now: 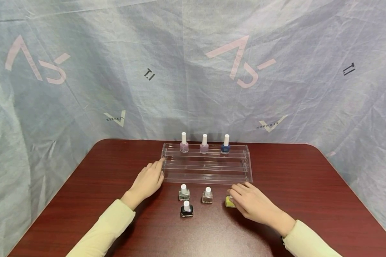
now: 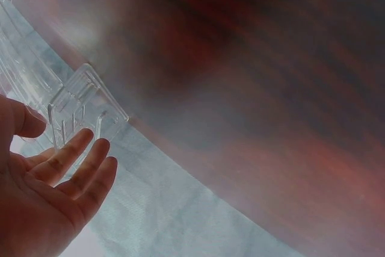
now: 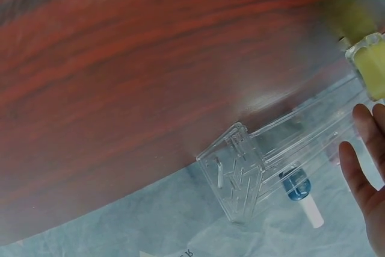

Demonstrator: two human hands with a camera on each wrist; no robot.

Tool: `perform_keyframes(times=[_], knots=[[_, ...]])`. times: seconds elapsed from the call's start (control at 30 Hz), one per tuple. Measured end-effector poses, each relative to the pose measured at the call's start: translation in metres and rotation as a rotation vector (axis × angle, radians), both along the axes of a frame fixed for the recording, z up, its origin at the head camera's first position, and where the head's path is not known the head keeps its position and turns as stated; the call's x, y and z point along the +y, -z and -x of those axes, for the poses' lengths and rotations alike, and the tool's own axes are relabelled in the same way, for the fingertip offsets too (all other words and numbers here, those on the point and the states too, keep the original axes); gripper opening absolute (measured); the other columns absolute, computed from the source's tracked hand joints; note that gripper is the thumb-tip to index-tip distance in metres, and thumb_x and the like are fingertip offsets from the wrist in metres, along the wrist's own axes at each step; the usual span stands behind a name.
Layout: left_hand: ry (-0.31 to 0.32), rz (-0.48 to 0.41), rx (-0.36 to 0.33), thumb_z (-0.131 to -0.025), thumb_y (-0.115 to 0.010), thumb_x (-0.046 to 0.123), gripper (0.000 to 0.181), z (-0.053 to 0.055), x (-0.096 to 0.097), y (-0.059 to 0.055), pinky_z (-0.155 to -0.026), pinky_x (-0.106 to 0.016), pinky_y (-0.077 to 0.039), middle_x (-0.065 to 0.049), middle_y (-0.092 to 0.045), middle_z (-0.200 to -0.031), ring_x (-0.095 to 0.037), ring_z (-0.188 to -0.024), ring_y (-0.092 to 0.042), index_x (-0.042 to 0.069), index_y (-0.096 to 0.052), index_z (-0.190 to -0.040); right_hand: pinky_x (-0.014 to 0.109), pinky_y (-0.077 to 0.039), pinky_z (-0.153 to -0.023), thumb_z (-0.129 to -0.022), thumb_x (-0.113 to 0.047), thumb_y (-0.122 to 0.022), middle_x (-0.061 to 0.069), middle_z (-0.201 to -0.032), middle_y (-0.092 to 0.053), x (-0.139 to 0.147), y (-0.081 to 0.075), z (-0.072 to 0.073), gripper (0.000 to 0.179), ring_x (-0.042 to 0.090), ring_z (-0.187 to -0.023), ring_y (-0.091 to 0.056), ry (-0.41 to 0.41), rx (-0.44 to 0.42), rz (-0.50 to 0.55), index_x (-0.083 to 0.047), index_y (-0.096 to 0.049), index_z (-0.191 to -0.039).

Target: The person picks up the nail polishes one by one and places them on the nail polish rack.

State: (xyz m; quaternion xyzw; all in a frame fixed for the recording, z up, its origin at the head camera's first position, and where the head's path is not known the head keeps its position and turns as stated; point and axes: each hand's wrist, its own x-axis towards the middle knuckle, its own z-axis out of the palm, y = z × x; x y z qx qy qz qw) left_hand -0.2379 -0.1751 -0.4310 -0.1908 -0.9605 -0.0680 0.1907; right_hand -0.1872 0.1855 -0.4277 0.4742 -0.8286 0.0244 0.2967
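Overlapping the yellow bottle (image 1: 229,202) just this side of the clear rack (image 1: 206,167), the right hand (image 1: 255,205) is nearer, grip clamped or not I can't tell, the left hand (image 1: 148,179) loose-fingered.

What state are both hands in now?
Left hand: open, at the clear rack.
Right hand: at the yellow bottle; can't tell if holding it.

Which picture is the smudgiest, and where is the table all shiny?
Left wrist view: smudgiest, with the table blurry and dark near the top, while the fingers look sharper; right wrist view: a pale shine on the table near the clear rack, plus a fuzzy yellow patch by the yellow bottle; head view: clearest, with a soft shine on the table's near part.
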Motion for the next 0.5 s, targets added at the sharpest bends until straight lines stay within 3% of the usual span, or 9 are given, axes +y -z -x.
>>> perform_keyframes(times=[0.5], knots=[[-0.006, -0.007, -0.015, -0.088, -0.050, 0.015, 0.049, -0.0005, 0.0001, -0.0012, -0.079, -0.042, -0.048, -0.012, -0.059, -0.116, -0.029, -0.099, -0.057, 0.004, -0.039, -0.135, 0.027, -0.035, -0.062, -0.083, -0.016, -0.056, -0.005, -0.077, -0.049, -0.0018, -0.0015, -0.0002, 0.003, 0.012, -0.070, -0.048, -0.018, 0.006, 0.006, -0.014, -0.053, -0.083]])
